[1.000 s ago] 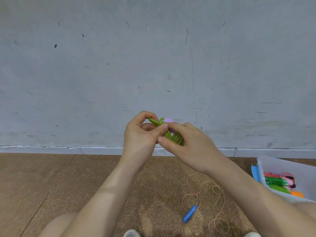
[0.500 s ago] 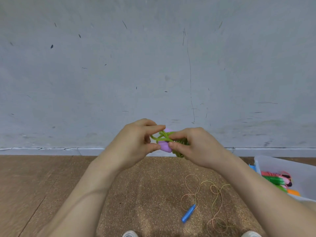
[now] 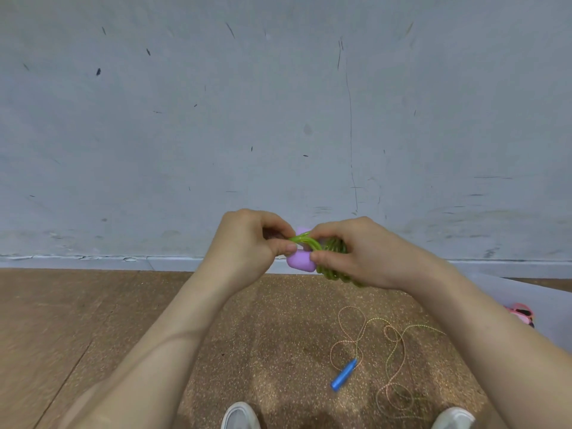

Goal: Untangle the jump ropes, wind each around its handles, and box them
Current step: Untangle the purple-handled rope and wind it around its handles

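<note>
I hold a green jump rope (image 3: pixel 332 264) coiled round its purple handles (image 3: pixel 298 261) in front of me, above the floor. My right hand (image 3: pixel 362 252) grips the coiled bundle, thumb under the purple handle. My left hand (image 3: pixel 250 249) pinches a loose green strand at the bundle's left end. On the floor lies a thin orange-and-yellow rope (image 3: pixel 387 345) in loose loops with a blue handle (image 3: pixel 344 373). The white box (image 3: pixel 526 292) sits at the right edge, a pink rope (image 3: pixel 521 314) showing inside; my right forearm hides most of it.
A grey wall (image 3: pixel 278 119) with a baseboard rises just beyond my hands. The floor is brown cork-like board (image 3: pixel 123 305). My two white shoe tips (image 3: pixel 240 416) show at the bottom edge.
Both hands sank lower and turned the bundle, so the purple handle now shows between them. My left fingers shifted to pinching the green strand's end. The view tilted, hiding more of the box.
</note>
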